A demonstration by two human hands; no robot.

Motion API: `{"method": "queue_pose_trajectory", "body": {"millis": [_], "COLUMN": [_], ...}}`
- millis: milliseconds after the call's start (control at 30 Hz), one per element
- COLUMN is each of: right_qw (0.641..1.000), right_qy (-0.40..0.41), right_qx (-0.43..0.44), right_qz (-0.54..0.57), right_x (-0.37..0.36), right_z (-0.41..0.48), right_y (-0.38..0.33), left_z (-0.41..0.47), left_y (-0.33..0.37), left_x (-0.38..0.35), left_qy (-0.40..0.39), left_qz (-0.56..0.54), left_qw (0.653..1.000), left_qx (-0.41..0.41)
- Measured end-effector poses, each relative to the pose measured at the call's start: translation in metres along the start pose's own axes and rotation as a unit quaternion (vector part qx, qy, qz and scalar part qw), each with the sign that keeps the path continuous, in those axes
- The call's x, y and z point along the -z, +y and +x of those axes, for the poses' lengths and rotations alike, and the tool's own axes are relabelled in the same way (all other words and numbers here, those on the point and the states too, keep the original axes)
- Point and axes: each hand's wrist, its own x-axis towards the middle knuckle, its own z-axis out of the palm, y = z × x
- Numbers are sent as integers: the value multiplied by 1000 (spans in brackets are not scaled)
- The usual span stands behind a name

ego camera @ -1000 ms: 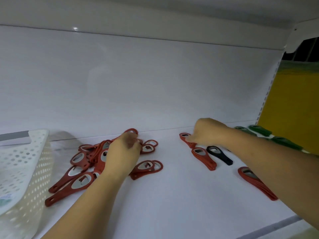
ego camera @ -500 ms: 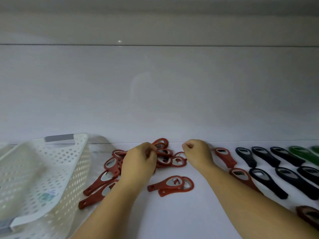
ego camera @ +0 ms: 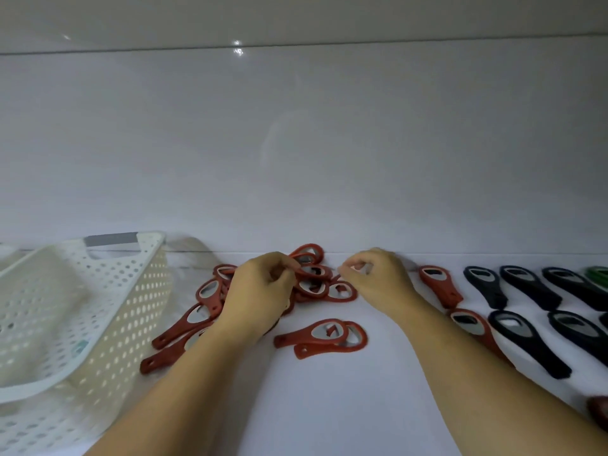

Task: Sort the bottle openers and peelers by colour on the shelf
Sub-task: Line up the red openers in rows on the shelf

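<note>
A heap of red bottle openers [ego camera: 210, 294] lies on the white shelf [ego camera: 329, 406] near the back wall. My left hand [ego camera: 260, 291] rests on the heap, its fingertips pinched on a red opener [ego camera: 311, 271] at the top. My right hand [ego camera: 378, 281] is at the heap's right edge with curled fingers; whether it grips anything is hidden. Two overlapping red openers [ego camera: 329, 337] lie apart in front. To the right, red openers [ego camera: 439, 287] lie in a column, then black openers [ego camera: 526, 343] in rows, and a green one [ego camera: 597, 274] at the frame edge.
A white perforated basket [ego camera: 98, 291] stands tilted at the left, close to the heap. The shelf's back wall [ego camera: 296, 159] rises right behind the openers. Another dark red opener [ego camera: 598, 409] shows at the right edge.
My right hand has come left from the laid-out red openers to the heap's edge. My left hand has stayed on the heap. The view has swung left and now faces the heap.
</note>
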Motion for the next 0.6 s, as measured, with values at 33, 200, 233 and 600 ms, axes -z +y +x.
{"method": "queue_pose_trajectory", "body": {"millis": [33, 200, 233, 600], "right_qw": [1000, 968, 956, 971], "right_qy": [16, -236, -267, -204], "right_qx": [11, 44, 46, 21], "right_qz": [21, -70, -115, -121], "right_x": [2, 18, 21, 26], "right_z": [0, -19, -28, -60], "right_y": [-10, -60, -65, -46], "left_z": [-1, 0, 0, -7], "left_y": [0, -3, -3, 8], "left_x": [1, 2, 2, 2], "left_qy": [-3, -3, -2, -103], "left_qz": [9, 41, 43, -69], "left_qw": [1000, 999, 999, 992], "left_qx": [-7, -19, -19, -30]}}
